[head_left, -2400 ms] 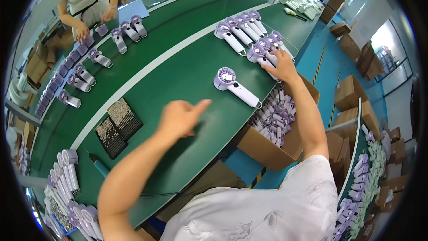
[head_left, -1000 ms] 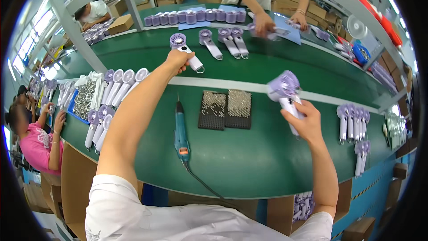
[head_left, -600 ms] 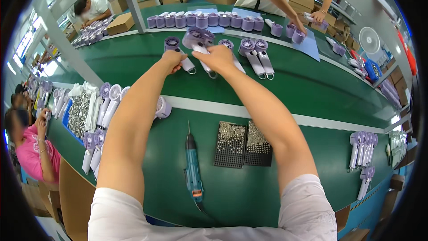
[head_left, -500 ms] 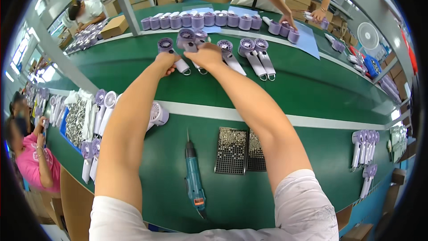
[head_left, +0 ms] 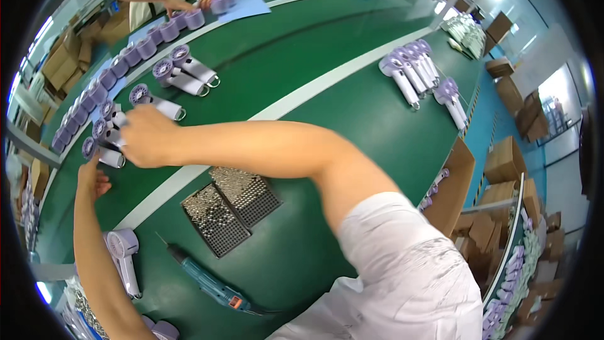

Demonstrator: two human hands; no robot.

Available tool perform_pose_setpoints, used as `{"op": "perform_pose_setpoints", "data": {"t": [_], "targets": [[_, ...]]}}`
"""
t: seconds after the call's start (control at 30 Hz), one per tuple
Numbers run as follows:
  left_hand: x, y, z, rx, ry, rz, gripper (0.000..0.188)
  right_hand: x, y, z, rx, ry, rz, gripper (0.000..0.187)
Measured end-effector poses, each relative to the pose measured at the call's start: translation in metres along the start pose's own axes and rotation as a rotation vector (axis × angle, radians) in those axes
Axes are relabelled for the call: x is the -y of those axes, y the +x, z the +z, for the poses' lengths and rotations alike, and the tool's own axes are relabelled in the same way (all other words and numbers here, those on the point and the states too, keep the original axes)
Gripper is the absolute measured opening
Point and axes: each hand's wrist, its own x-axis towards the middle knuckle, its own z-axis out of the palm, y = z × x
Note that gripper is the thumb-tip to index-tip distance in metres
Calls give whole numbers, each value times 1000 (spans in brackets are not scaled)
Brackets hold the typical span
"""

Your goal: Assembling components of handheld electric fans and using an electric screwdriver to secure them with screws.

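Small purple-and-white handheld fans lie in a row on the far green belt. My right hand is closed at the white handles of two of them, one being a handheld fan; its fingertips are partly hidden. Next to it, my left hand has its thumb raised and fingers apart, close below the nearest fan, with nothing in it. Three more fans lie farther along, among them a fan with a metal loop at its handle end.
A teal electric screwdriver and two black trays of screws lie on the near bench. A lone fan lies left of them, and a fan group at right. Across the belt, a co-worker's hands touch purple fan parts.
My view has swung to the right, so the scene sits turned and shifted left. My left hand has come off the fan's handle, and the fan in my right hand is down among the others.
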Motion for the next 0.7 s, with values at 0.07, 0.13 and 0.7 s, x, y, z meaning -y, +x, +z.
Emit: {"op": "perform_pose_setpoints", "data": {"t": [0.07, 0.13, 0.7], "targets": [[-17, -23, -3, -85, 120, 9, 81, -26, -67, -78, -231, -60, -136, 19], [-15, -39, -35, -119, 214, 113, 78, -59, -137, -149, -413, -205, -195, 17], [63, -500, 169, 632, 41, 847, 12, -236, -616, -541, -16, -375, 1165, 71]]}}
